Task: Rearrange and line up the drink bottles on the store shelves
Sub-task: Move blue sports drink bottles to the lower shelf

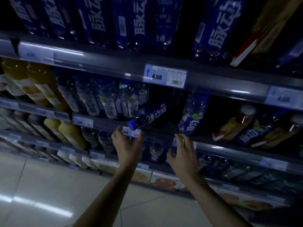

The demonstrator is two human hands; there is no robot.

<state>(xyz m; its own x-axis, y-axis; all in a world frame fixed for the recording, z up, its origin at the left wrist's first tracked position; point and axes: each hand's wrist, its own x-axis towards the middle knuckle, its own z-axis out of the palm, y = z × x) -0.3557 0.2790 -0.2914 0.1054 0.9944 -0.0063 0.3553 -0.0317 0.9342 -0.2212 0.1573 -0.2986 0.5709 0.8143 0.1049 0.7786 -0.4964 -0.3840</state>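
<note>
At the shelf rail (221, 149), left hand (127, 145): arm raised, fingers apparently pinching the price tag (131, 133) under a toppled blue-capped bottle (152, 114).
Right hand (182, 154): raised, fingers spread, empty.

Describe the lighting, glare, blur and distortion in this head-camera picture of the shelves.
Head view: dim, bluish light, with the gap behind the toppled blue bottle nearly black; glare streaks on the shelf rail and the floor tiles; wide-angle distortion slants the upper bottles; the lower left shelves are blurred, yet the 4.50 price tag stays readable.
</note>
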